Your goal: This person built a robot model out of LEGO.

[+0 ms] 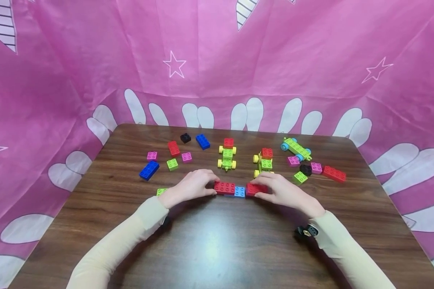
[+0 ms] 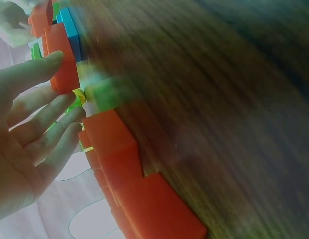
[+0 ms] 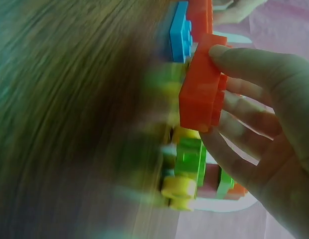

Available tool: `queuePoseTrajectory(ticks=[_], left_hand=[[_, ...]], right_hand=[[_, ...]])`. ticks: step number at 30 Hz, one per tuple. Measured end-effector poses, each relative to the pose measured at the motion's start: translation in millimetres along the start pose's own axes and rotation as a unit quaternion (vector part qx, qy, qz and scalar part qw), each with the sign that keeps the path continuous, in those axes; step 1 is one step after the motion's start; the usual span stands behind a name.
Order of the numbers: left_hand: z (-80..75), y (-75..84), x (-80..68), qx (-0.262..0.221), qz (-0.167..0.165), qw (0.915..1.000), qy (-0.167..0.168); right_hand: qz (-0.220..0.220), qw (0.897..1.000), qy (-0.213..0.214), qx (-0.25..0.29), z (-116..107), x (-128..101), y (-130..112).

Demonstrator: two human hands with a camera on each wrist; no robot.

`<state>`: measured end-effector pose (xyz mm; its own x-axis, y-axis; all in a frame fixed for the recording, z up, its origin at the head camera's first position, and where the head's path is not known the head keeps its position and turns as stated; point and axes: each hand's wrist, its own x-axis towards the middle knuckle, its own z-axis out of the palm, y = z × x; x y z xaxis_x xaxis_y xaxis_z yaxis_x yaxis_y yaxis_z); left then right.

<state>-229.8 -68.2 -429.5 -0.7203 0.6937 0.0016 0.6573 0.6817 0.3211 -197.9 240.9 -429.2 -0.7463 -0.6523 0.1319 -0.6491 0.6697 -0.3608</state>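
Note:
My left hand [image 1: 193,184] pinches the left end of a red building brick [image 1: 224,188], its thumb on the near side in the left wrist view. A light-blue brick [image 1: 240,192] sits against that brick's right end; whether they are joined cannot be told. With thumb and fingers, my right hand [image 1: 283,192] grips another red brick [image 1: 254,189]. This brick [image 3: 202,89] is just right of the blue one, with a small gap between them in the head view. Part of it is hidden by the fingers.
Behind the hands stand two yellow-wheeled brick cars [image 1: 227,154] [image 1: 266,162]. A blue-wheeled green car base [image 1: 297,149] is at back right. Loose bricks lie on both sides, including a blue brick [image 1: 149,170] and a red brick [image 1: 334,174]. Red bricks [image 2: 159,206] appear below the left hand.

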Motion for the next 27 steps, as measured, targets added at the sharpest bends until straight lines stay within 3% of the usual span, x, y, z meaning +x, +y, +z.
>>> queuePoseTrajectory(ticks=[8,27], left_hand=[[-0.4,-0.4,-1.8,-0.008,0.003,1.0000,0.001],[0.0,-3.7,-2.0,-0.001,0.011,0.9999,0.009]], right_hand=[[-0.007,1.000,-0.016,0.018,8.0,14.7,-4.4],[-0.010,1.000,-0.001,0.014,15.6,27.7,-8.8]])
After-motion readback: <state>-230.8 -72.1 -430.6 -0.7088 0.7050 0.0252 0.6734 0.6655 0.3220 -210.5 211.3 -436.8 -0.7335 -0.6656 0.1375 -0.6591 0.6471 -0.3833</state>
